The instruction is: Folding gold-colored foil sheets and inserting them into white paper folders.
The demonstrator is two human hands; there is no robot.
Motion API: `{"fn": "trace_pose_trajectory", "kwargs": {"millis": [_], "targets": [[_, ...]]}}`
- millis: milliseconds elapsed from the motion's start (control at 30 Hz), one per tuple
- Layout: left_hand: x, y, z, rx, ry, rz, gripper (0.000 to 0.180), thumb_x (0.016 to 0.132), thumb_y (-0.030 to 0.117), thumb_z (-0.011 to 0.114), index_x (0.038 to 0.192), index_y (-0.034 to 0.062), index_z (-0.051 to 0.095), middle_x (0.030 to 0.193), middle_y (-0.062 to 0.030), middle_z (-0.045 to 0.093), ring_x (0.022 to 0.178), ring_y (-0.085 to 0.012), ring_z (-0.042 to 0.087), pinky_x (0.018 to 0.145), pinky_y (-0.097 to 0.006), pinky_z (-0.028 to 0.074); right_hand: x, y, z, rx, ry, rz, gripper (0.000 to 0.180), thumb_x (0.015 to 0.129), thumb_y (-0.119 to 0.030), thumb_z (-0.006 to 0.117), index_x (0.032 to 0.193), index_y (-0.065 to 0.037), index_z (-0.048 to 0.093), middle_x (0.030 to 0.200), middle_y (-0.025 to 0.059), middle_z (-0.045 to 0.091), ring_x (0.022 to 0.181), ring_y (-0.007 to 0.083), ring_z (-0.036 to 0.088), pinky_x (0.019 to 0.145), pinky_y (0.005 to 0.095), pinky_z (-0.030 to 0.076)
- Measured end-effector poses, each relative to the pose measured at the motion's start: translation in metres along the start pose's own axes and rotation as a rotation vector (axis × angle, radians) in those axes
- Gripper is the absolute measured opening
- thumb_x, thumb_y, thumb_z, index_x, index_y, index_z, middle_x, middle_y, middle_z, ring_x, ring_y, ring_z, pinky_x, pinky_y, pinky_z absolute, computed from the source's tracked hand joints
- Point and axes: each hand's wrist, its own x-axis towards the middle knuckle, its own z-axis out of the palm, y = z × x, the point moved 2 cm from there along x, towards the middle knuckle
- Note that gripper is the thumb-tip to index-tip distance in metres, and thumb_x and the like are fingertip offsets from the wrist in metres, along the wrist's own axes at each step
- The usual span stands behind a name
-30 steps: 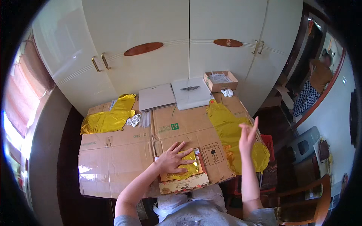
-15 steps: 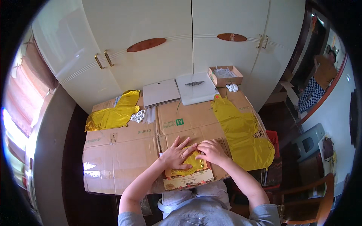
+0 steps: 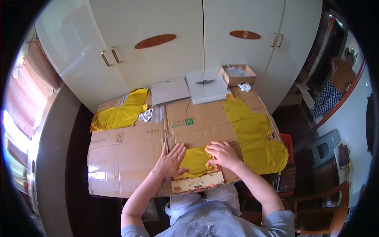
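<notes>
A flat, folded gold foil balloon [image 3: 193, 161] lies on a cream card with a leaf pattern [image 3: 197, 184], near the table's front edge. My left hand [image 3: 170, 161] lies flat on the balloon's left side, fingers stretched out and thumb pointing right. At its right edge my right hand [image 3: 223, 154] is closed, thumb and curled fingers on the foil. Part of the card is hidden under the foil and hands. To the right, a larger gold foil balloon [image 3: 252, 138] is spread flat; another gold foil balloon [image 3: 118, 116] lies at the far left.
White ribbon rolls [image 3: 146, 115] and clear straws [image 3: 158, 114] lie beside the left balloon. Grey card sheets [image 3: 170, 91], a white packet [image 3: 207, 87] and a cardboard box of clear pieces [image 3: 238, 75] line the back. Cardboard [image 3: 122, 158] covers the table. A person [image 3: 333, 85] is at far right.
My left hand has slid left across the foil, uncovering its middle. My right hand has shifted slightly right and stays at the balloon's right edge.
</notes>
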Motion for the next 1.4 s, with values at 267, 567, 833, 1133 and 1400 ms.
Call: {"fn": "trace_pose_trajectory", "kwargs": {"millis": [267,567,833,1133,1400], "targets": [[-0.039,0.014,-0.022,0.032,0.090,-0.231,0.079,0.087,0.056,0.056,0.140,-0.0015,0.046,0.151,-0.0140,0.040,0.144,-0.0260,0.030,0.114,-0.065,0.012,0.002,-0.001,-0.004,0.100,-0.062,0.042,0.064,0.074,-0.054,0.074,0.120,-0.010,0.063,0.128,0.0051,0.060,0.128,0.0249,0.048,0.106,0.0427,0.037],[-0.070,0.115,-0.025,-0.104,0.239,-0.035,0.057,0.078,0.036,0.071,0.128,0.0124,0.058,0.137,-0.0084,0.052,0.124,-0.0243,0.050,0.102,-0.049,0.041,0.011,-0.012,-0.012,0.265,-0.033,-0.027,0.061,0.083,-0.040,0.072,0.132,-0.010,0.056,0.141,0.0105,0.049,0.134,0.0285,0.043,0.112,0.0447,0.032],[-0.081,0.124,-0.008,-0.135,0.362,0.010,0.039,0.081,0.020,0.062,0.119,0.0168,0.066,0.126,-0.0043,0.058,0.118,-0.0188,0.053,0.094,-0.040,0.044,0.020,-0.031,0.004,0.248,-0.148,-0.249,0.052,0.089,-0.029,0.065,0.137,-0.010,0.053,0.146,0.0133,0.045,0.138,0.0293,0.039,0.116,0.0441,0.030],[-0.151,0.102,-0.109,-0.085,0.648,0.108,0.023,0.082,0.015,0.065,0.104,0.0100,0.072,0.103,-0.0067,0.073,0.092,-0.0194,0.071,0.076,-0.028,0.055,0.011,-0.029,0.011,0.203,-0.107,-0.279,0.043,0.087,-0.021,0.065,0.128,-0.011,0.060,0.142,0.0118,0.050,0.136,0.0281,0.042,0.114,0.0433,0.033],[-0.178,0.006,-0.062,0.213,0.547,-0.381,0.023,0.084,0.005,0.065,0.107,0.0062,0.069,0.112,-0.0115,0.070,0.107,-0.0260,0.067,0.088,-0.039,0.051,0.004,-0.048,0.007,0.088,0.001,-0.335,0.032,0.086,-0.011,0.058,0.117,-0.009,0.065,0.126,0.0073,0.062,0.121,0.0241,0.056,0.103,0.0370,0.045]]}}
